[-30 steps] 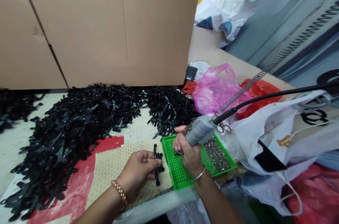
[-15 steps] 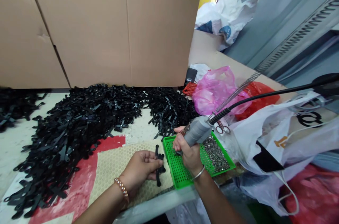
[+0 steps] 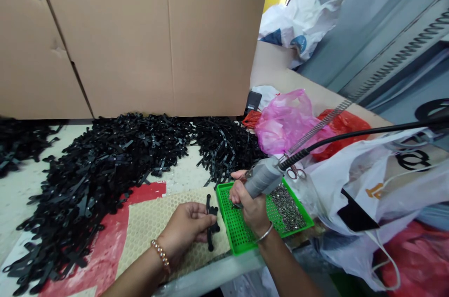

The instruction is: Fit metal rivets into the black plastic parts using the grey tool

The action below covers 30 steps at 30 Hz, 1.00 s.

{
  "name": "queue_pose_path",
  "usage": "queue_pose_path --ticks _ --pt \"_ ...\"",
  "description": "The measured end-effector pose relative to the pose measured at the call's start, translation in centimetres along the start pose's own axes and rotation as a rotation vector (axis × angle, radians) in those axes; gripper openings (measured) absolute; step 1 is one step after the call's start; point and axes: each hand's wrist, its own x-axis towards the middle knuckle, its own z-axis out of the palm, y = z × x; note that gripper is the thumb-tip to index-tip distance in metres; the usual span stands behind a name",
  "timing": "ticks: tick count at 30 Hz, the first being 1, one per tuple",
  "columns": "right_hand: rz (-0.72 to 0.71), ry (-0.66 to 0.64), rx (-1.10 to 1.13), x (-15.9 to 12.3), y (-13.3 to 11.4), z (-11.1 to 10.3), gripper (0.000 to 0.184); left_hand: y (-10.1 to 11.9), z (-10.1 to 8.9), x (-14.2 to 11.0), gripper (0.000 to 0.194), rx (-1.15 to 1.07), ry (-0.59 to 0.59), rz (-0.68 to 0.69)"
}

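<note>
My left hand (image 3: 187, 227) pinches a small black plastic strap piece (image 3: 210, 222) upright over a beige honeycomb mat (image 3: 147, 222). My right hand (image 3: 249, 206) is wrapped round a grey electric screwdriver (image 3: 261, 177), whose tip points down into a green perforated tray (image 3: 238, 231). A heap of small silver screws (image 3: 286, 203) fills the tray's right half. A black cable (image 3: 361, 133) and a coiled spring run from the tool to the upper right.
A large pile of black strap pieces (image 3: 105, 161) covers the table behind and left of the mat. A cardboard wall (image 3: 140, 35) stands at the back. Pink (image 3: 287, 119), red and white plastic bags (image 3: 379, 184) crowd the right side; small scissors (image 3: 296, 173) lie beside the tray.
The view shifted slightly. My right hand with the screwdriver has stayed over the green tray, and my left hand keeps the black piece in the same place.
</note>
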Motion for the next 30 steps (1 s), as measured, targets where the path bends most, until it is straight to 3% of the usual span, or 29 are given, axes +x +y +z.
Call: queue_pose_path --ticks 23,30 --pt "0.014 -0.004 0.009 0.0 -0.3 0.2 0.020 0.1 -0.1 -0.1 0.059 0.034 0.002 0.009" --pt "-0.028 0.130 0.277 0.9 -4.4 1.9 0.030 0.0 -0.2 0.0 0.048 0.065 -0.008 0.025"
